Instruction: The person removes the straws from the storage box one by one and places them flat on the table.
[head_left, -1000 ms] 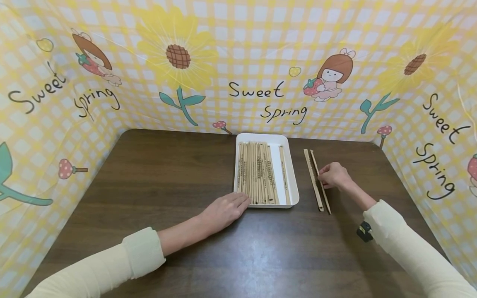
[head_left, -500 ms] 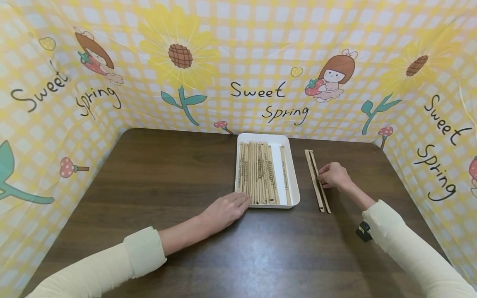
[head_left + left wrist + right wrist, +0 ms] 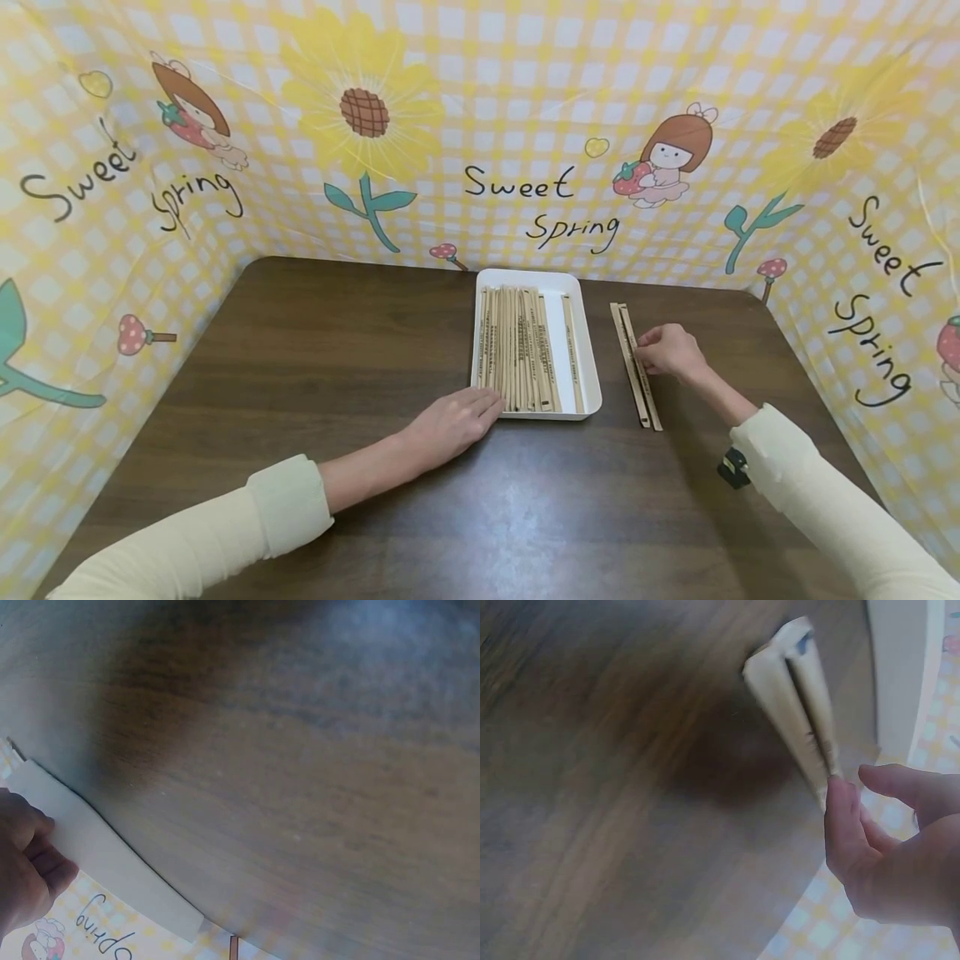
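Observation:
Slim brown paper-wrapped sticks point(image 3: 517, 350) with dark printing lie packed side by side in a white tray point(image 3: 589, 367); one more wrapped stick point(image 3: 572, 354) lies apart near its right wall. My left hand point(image 3: 453, 423) holds the tray's near-left corner, its fingers over the rim. On the table right of the tray, two wrapped sticks point(image 3: 799, 697) lie closely side by side. The fingertips of my right hand point(image 3: 671, 350) touch the right-hand one, while in the right wrist view the thumb stands apart from it. What is inside the wrappers is hidden.
The brown wooden table point(image 3: 360, 333) is enclosed on its far side and both flanks by a yellow checked cloth point(image 3: 517, 108) with printed flowers and figures. The tray stands near the table's far edge. A black device point(image 3: 733, 468) sits under the right sleeve.
My right hand has shifted slightly left, moving the right-hand wrapped stick closer against the other. My left hand and the tray stay in place.

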The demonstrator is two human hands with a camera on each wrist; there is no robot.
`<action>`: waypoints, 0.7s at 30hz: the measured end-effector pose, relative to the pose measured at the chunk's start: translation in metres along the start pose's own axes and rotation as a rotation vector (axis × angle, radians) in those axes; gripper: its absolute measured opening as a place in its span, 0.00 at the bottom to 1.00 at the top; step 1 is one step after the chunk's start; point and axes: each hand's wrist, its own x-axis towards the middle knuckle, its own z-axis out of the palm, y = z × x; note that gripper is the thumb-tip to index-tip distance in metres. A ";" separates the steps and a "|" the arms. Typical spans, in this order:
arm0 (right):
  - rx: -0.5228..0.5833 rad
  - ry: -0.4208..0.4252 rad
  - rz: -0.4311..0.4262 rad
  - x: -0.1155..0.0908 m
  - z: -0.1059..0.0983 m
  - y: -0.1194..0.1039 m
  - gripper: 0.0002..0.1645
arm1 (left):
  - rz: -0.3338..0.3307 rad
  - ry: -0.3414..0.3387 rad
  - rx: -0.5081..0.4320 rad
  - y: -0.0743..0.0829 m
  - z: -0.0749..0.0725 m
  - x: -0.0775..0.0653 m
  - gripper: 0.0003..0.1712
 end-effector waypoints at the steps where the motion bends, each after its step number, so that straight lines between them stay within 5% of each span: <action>1: 0.009 -0.010 -0.009 -0.002 0.000 -0.004 0.19 | 0.000 -0.003 0.001 0.000 0.000 0.000 0.19; 11: 0.162 -0.126 -0.008 -0.009 0.009 -0.039 0.25 | -0.002 -0.004 -0.005 -0.001 0.001 0.000 0.19; 21: 0.271 -0.164 -0.010 -0.010 0.021 -0.066 0.21 | -0.008 -0.010 -0.004 0.001 0.000 0.000 0.18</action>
